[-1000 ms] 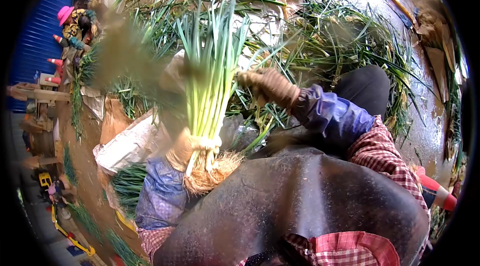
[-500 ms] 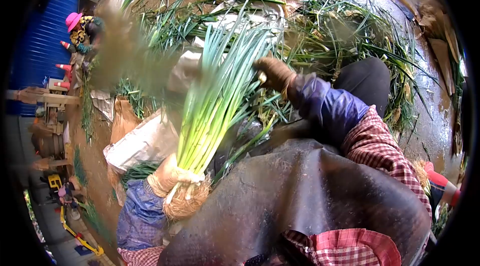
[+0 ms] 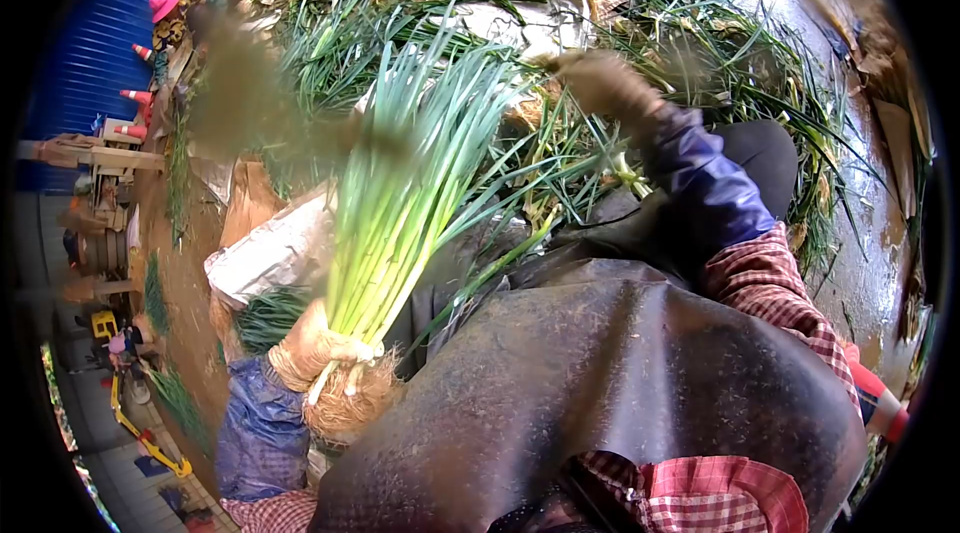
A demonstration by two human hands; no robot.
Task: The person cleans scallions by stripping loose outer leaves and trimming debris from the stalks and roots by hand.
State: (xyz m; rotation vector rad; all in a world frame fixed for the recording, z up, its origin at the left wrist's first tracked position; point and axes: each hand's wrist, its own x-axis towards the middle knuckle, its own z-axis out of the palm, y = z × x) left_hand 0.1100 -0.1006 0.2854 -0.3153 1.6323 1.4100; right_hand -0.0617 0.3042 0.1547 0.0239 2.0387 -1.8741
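My left hand (image 3: 308, 343), in a tan glove, is closed around a thick bunch of green onions (image 3: 390, 243) just above the pale roots (image 3: 350, 405). The bunch stands tilted up and away, its white and light green stalks fanning into long leaves. To the right of the leaf tips, my gloved right hand (image 3: 605, 85) is raised over loose leaves. Motion smears its fingers, so I cannot tell whether anything is in them. A dark, wet apron (image 3: 620, 363) covers my lap beside the roots.
Loose green leaves (image 3: 700, 53) lie in heaps ahead and to the right. A white sack (image 3: 275, 253) is left of the bunch. A person in a pink hat (image 3: 166, 1) is at far left, near traffic cones (image 3: 136, 96). Dark smudges blur part of the view.
My right hand has moved away from the bunch, up and to the right. The left hand keeps the bunch, which appears slightly lower and further left as the view shifts.
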